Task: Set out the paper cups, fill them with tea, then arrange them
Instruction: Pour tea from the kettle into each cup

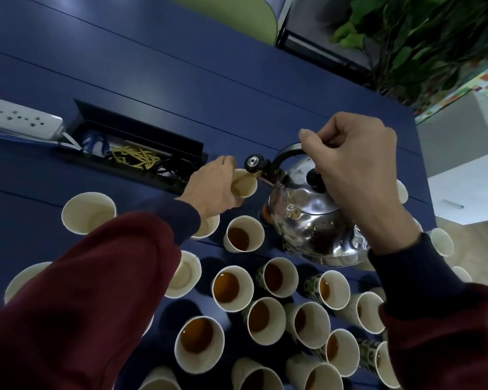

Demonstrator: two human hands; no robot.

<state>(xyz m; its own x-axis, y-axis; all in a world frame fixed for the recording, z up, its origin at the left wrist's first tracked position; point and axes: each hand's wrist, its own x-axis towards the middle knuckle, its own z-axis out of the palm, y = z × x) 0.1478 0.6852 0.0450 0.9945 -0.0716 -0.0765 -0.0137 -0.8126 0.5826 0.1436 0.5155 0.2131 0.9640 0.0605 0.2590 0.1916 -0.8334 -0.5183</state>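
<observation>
Steel kettle point(307, 220): tilted, spout point(263, 179) at the rim of one paper cup point(245, 184), over the blue counter point(152, 66). My right hand point(358, 170) is curled round its black handle point(282, 157); probably heavy, so grip firmly. My left hand point(214, 187) wraps the cup's wall: thin, light, crushable, so hold gently. Filled cups point(233, 288) stand nearer me, empty cups point(88, 212) to the left.

A big blue table point(181, 80) fills most of the view. On its far left lies a white power strip point(20, 116). Just right of it, a black box point(141, 128) is set in the table with its lid up. Inside are wires, yellow point(135, 159) and blue point(96, 142). Far off stands a green chair point(237, 15). At the far right is a leafy plant point(420, 38), with a white cabinet point(468, 187) nearer.
</observation>
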